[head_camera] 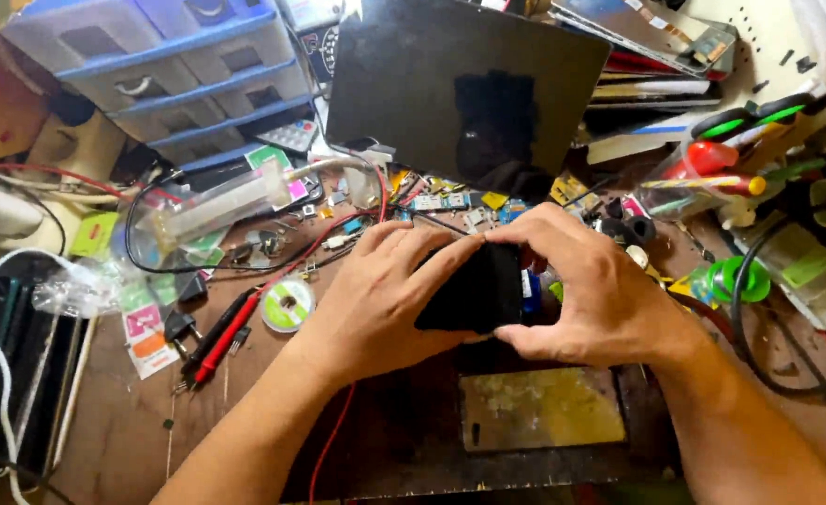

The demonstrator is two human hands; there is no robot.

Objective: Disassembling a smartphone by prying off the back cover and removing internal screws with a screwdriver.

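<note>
Cluttered repair bench (pixel 104 440), brown and worn, packed on every side. Leaning at the back, a large dark tablet (pixel 464 89); at back left, a blue drawer cabinet (pixel 160 65). At the near edge, a bare yellowed plate (pixel 539 409), the only open patch. Above it, both hands together, clamped on one small black phone-like slab (pixel 474 290): left hand (pixel 385 299) over its left end, right hand (pixel 591 299) curled round its right. Best handled with even pressure from both thumbs, kept low over the plate. Little room sideways: red wire (pixel 338 430) under the left wrist, solder spool (pixel 288 305) and probes (pixel 221 341) just left, green tape roll (pixel 740 279) right.
</note>
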